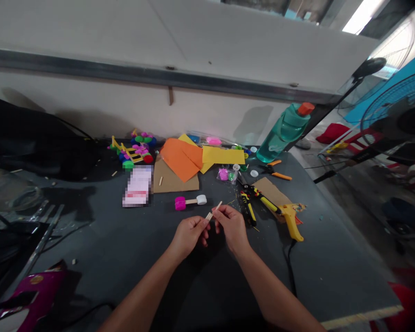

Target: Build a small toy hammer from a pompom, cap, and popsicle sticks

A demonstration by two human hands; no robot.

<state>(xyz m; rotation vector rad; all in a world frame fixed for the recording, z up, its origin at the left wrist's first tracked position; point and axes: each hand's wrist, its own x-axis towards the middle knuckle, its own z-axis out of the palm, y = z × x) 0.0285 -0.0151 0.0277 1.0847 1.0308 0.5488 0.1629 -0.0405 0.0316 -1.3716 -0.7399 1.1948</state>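
Observation:
Over the middle of the dark table, my left hand (190, 234) pinches a few short pale wooden sticks (209, 215) between thumb and fingers. Close beside it, my right hand (232, 227) grips another thin wooden stick (219, 205), its tip pointing up and away. The two hands almost meet, and whether the sticks touch I cannot tell. Just beyond them lies a stick piece with a magenta clay block (180, 203) on one end and a white clay block (201, 199) on the other. Yellow-and-black pliers (248, 208) rest to the right of my right hand.
A yellow glue gun (292, 221) lies at right, its cord running toward me. Behind are cardboard (174, 183), orange paper (183, 159), yellow paper (224, 155), clay packets (223, 174), orange-handled cutters (280, 175) and a teal bottle (278, 136). A blurred-out phone-like rectangle (138, 186) lies left.

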